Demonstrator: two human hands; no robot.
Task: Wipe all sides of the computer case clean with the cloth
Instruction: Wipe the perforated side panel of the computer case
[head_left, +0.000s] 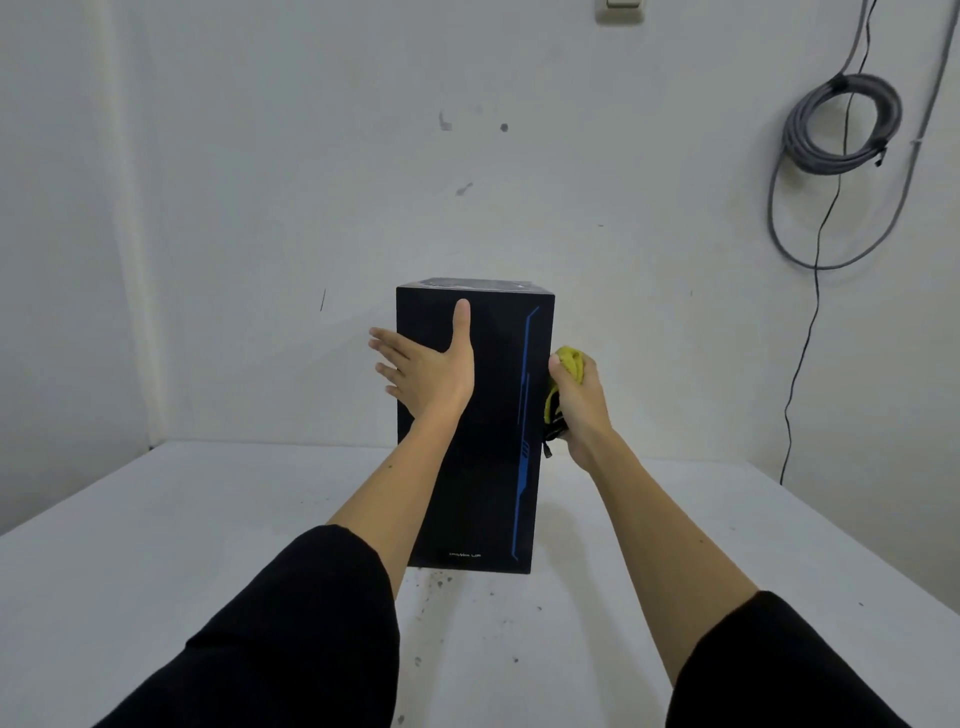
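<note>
A tall black computer case (493, 467) with a blue stripe down its front stands upright on the white table (156, 545), its front panel facing me. My left hand (428, 366) is spread open at the upper left edge of the case, thumb lying on the front panel and fingers reaching past the left corner. My right hand (576, 405) is closed on a bunched yellow and black cloth (566, 366) and holds it against the case's right side, about a third of the way down. The right side panel itself is hidden from me.
The table meets a white wall just behind the case. A coil of grey cable (841, 124) hangs on the wall at the upper right, with a thin black wire (810, 338) running down. Small dark specks (441, 582) dot the table in front of the case.
</note>
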